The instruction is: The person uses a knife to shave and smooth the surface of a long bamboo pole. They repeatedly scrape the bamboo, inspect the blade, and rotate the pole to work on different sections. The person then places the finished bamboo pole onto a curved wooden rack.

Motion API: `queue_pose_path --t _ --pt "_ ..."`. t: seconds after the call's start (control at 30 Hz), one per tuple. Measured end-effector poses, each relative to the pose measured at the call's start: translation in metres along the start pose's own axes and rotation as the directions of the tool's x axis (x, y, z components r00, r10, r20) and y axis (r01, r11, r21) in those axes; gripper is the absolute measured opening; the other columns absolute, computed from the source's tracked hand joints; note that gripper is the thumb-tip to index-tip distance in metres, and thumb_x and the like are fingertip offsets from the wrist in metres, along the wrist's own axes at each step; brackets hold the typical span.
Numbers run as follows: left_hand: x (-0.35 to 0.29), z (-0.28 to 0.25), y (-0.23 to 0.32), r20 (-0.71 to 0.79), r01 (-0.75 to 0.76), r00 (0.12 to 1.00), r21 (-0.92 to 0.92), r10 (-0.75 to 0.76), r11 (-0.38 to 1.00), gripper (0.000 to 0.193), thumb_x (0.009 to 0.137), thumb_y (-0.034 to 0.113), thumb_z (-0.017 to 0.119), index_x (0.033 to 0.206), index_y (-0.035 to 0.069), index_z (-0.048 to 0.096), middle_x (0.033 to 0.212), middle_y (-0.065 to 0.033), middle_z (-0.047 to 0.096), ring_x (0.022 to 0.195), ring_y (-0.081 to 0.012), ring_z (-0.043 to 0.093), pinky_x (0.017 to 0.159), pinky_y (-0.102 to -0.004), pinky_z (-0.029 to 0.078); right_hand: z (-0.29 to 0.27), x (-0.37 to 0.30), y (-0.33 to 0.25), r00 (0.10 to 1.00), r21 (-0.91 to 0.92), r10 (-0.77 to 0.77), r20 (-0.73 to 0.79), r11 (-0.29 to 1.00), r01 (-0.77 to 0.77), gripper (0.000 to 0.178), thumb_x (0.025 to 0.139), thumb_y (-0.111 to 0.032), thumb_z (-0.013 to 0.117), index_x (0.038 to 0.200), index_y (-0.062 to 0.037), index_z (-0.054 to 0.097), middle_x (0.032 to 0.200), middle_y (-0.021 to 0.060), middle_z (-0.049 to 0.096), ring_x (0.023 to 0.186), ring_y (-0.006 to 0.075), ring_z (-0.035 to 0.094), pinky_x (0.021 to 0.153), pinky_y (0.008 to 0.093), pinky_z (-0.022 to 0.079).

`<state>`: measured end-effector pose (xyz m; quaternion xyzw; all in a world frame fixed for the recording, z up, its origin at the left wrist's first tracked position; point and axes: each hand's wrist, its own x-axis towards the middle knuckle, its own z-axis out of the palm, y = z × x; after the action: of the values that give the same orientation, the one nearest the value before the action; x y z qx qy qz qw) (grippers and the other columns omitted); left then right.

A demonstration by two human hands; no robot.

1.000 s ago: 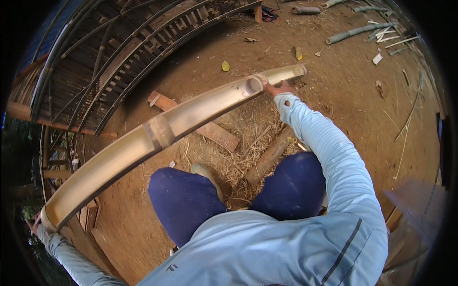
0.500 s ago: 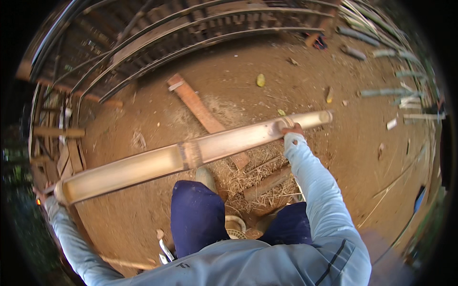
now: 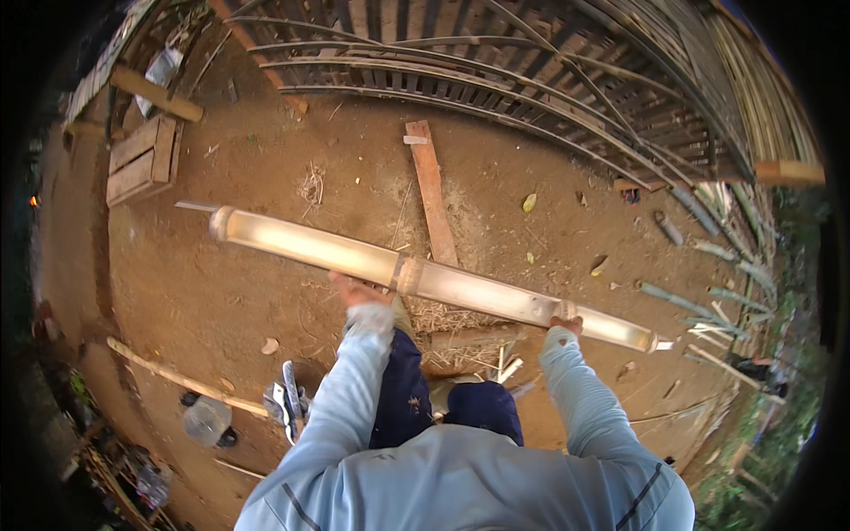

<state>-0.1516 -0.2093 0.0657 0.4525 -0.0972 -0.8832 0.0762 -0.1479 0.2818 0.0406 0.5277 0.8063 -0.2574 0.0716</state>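
A long split bamboo half [image 3: 310,246] hangs across in front of me, its pale hollow side up, with joints at the middle and toward the right. Its left end sits farther from me than its right. Near the middle joint my left hand [image 3: 361,290] grips its near edge, thumb toward the far side. At the right-hand joint my right hand [image 3: 567,324] is closed round the edge, fingers over the rim. Below the bamboo, a brownish plank [image 3: 430,190] lies on the ground.
A slatted bamboo structure [image 3: 496,66] spans the far side. At the left stands a wooden crate [image 3: 146,159]. Cut bamboo poles [image 3: 682,301] lie at the right. Straw and a short log [image 3: 474,337] are by my legs; a clear container [image 3: 208,419] is at the lower left.
The bamboo's tilt has reversed: its left end now points away from me and its right end is nearer. My left hand has shifted from the left end to near the middle joint.
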Motion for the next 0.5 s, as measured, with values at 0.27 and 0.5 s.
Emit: queue_pose_path --t 0.27,0.5 --pt "0.089 0.006 0.012 -0.371 0.213 0.928 0.423 -0.046 0.881 0.066 0.076 0.062 0.074 0.118 0.013 0.061 0.112 -0.0100 0.066 0.100 -0.0280 0.063 0.086 -0.0483 0.055 0.014 0.028 -0.020 0.996 0.005 -0.057 -0.069 0.998 0.058 0.062 0.060 -0.011 0.078 0.116 0.0020 0.056 0.115 0.0246 0.061 0.103 0.0422 0.060 0.092 0.0457 0.050" --pt "0.111 0.095 -0.018 -0.316 0.062 0.948 0.115 -0.022 0.991 0.048 0.076 0.034 0.068 0.115 0.007 0.059 0.106 -0.0155 0.068 0.090 -0.0366 0.066 0.084 -0.0537 0.055 0.009 0.048 -0.118 0.806 -0.136 -0.488 -0.335 0.871 0.472 0.086 0.057 -0.013 0.082 0.136 -0.0056 0.048 0.137 0.0236 0.049 0.127 0.0418 0.048 0.102 0.0483 0.047"
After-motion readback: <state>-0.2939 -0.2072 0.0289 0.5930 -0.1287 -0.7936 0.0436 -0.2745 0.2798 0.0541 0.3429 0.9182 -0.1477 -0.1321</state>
